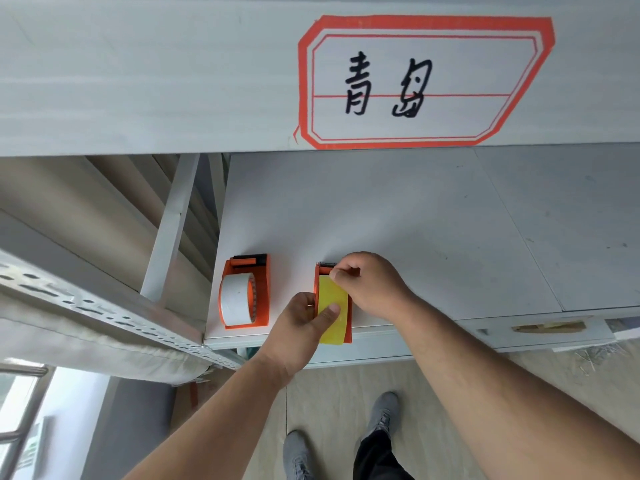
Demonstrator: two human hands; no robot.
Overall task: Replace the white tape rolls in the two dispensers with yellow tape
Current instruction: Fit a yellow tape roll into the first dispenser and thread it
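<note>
- Fingers of the right hand (372, 289) are bunched together and pinch the far end of the yellow tape at the front roller of the right orange plastic tape dispenser (323, 271); the fingertips (337, 273) sit right on the tape's leading edge.
- Left hand (304, 327) grips the near part of that same dispenser from its left side, with the thumb (330, 312) pressed flat on top of the wide yellow tape roll (333, 311).
- Yellow roll sits in the right dispenser, between the 2 hands, touching both; its near end hangs just over the front edge of the white shelf board (381, 216).
- Left orange plastic tape dispenser (247, 292) stands just beside it on the same board, near the board's left front corner, untouched by either hand.
- White tape roll (235, 297) is still mounted in that left dispenser, upright on its hub.
- Red-bordered white label (422, 81) with black handwritten characters is stuck on the grey beam above the board.
- 2 grey shoes (381, 415) show on the floor below.
</note>
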